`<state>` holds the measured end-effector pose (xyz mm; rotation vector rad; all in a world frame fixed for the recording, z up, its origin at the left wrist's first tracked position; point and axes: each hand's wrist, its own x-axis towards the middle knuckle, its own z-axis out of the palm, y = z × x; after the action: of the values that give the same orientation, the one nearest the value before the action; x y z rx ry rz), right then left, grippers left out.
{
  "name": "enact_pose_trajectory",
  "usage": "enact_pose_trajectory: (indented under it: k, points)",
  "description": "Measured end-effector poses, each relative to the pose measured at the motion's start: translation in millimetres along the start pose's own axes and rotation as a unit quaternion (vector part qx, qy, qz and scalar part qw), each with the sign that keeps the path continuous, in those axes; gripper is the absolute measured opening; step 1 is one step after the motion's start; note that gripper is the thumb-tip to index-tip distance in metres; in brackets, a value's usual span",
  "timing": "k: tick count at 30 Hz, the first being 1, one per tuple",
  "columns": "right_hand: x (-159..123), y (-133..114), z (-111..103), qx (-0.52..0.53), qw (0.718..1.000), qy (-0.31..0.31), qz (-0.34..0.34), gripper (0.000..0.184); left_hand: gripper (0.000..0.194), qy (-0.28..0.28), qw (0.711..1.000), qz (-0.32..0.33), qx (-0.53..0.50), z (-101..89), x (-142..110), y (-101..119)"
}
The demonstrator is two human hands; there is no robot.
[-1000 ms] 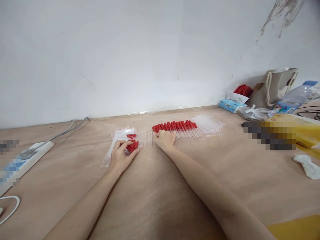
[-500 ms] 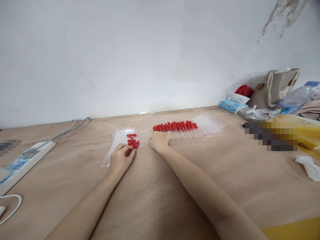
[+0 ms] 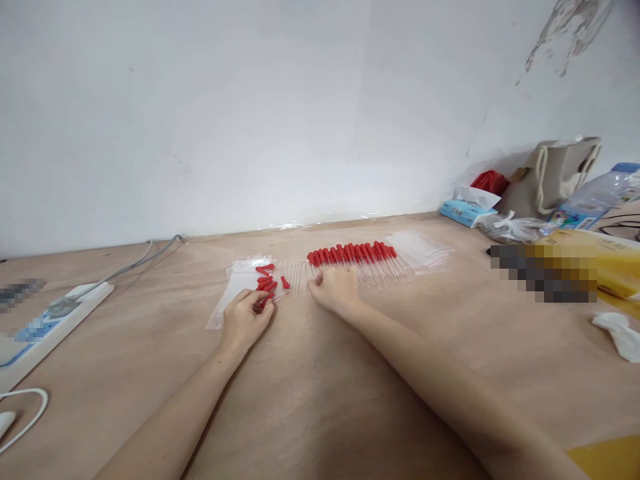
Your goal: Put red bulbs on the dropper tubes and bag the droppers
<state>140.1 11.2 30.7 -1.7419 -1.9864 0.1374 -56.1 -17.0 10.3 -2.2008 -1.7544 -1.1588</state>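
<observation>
My left hand [image 3: 249, 317] rests at the near edge of a small pile of red rubber bulbs [image 3: 265, 280], its fingers pinched on one bulb [image 3: 265, 302]. A single red bulb [image 3: 285, 283] lies apart, just right of the pile. Beside it, thin clear tubes [image 3: 296, 277] stand in a row without bulbs. My right hand [image 3: 335, 287] is closed over the near left end of a row of red-topped droppers [image 3: 353, 253]. Its fingertips hide whatever they hold. The droppers lie side by side, bulbs toward the wall and clear stems toward me.
Clear zip bags [image 3: 233, 283] lie under the bulbs, and more bags [image 3: 423, 250] sit right of the droppers. A power strip [image 3: 85, 313] is at left. At right are a tissue pack [image 3: 467, 212], a cloth bag [image 3: 525, 177], a bottle [image 3: 595, 193] and a yellow pack [image 3: 593, 250].
My right hand has shifted right and slightly toward me, uncovering clear tubes. One red bulb now lies separate to the right of the pile. My left hand has barely moved.
</observation>
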Motion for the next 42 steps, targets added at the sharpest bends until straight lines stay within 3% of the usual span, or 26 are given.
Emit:
enact_pose_trajectory:
  k: [4, 6, 12, 15, 30, 35, 42]
  points:
    - [-34.5, 34.5, -14.1, 0.071, 0.993, 0.047, -0.083, 0.016, 0.023, 0.023, 0.999, 0.011, -0.045, -0.6, -3.4, 11.9]
    - [-52.1, 51.4, -20.1, 0.101, 0.986, 0.047, -0.121, 0.012, 0.025, 0.004, 0.997, 0.023, -0.077, 2.0, -8.1, 23.3]
    - [-85.8, 78.7, -30.6, 0.150, 0.969, 0.042, -0.190, 0.018, 0.022, -0.182, 0.966, 0.013, -0.184, 10.3, -27.2, 62.5]
    - [-89.4, 78.5, -30.5, 0.163, 0.965, 0.038, -0.202, 0.018, 0.022, -0.232, 0.950, -0.013, -0.210, 9.9, -32.0, 69.5]
    - [-88.9, 71.3, -23.2, 0.194, 0.943, 0.007, -0.269, 0.013, 0.023, -0.221, 0.943, -0.021, -0.248, 14.9, -34.3, 61.8]
    - [-87.4, 73.4, -21.8, 0.202, 0.936, 0.003, -0.290, 0.017, 0.019, -0.211, 0.937, 0.021, -0.277, 13.2, -34.8, 58.9]
    - [-82.1, 80.6, -26.2, 0.170, 0.937, 0.004, -0.305, 0.018, 0.018, -0.251, 0.926, 0.101, -0.265, 6.2, -34.5, 63.0]
